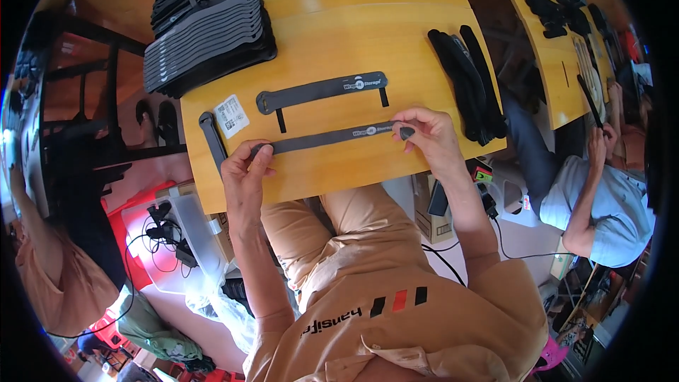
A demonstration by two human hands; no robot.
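Note:
A dark grey storage strap point(322, 140) with pale print near its right end is stretched between my hands, just above the table's near edge. My left hand point(245, 170) pinches its left end. My right hand point(429, 138) grips the other end, whose dark tip point(407, 132) shows between thumb and fingers. Just beyond lies a second grey strap point(318, 92), flat on the table, with two short black strips point(281, 120) at its lower edge. Another dark strap point(211, 138) lies left of my left hand, beside a white printed label point(231, 115).
On the yellow table point(332, 35), a tall stack of straps point(205, 42) stands at the far left. Folded black straps point(468, 85) lie at the right edge. A clear plastic bin with cables point(170, 240) sits below left. A person in a light blue shirt point(601, 205) works at right.

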